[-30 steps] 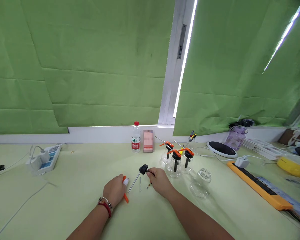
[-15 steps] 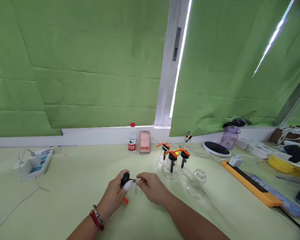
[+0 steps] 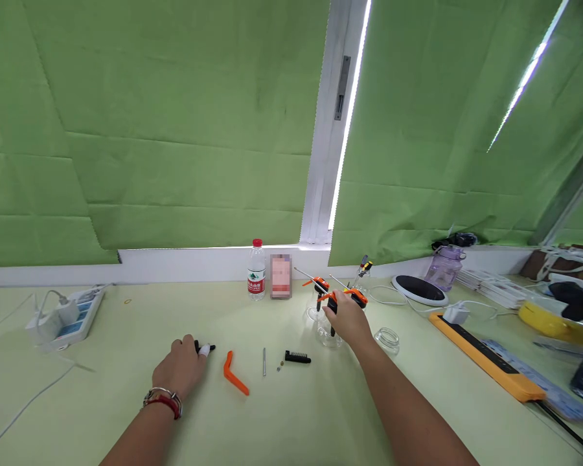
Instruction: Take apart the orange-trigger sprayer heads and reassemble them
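My left hand rests low on the table, fingers curled on a small black pump part whose end sticks out past a white-taped fingertip. My right hand reaches out to the right and closes over the black-and-orange pump head of a glass oiler jar. Between the hands lie an orange lever, a thin metal pin, a tiny brass bit and a black ribbed stem.
Two more glass oilers stand behind my right hand and an open glass jar beside it. A water bottle stands at the back wall. A white power strip lies at far left, an orange-edged strip at right.
The hands were together on the black pump part; now they have parted. The left hand carried the black piece leftward to the table. The right hand left a stem lying and reached to the oiler jar.
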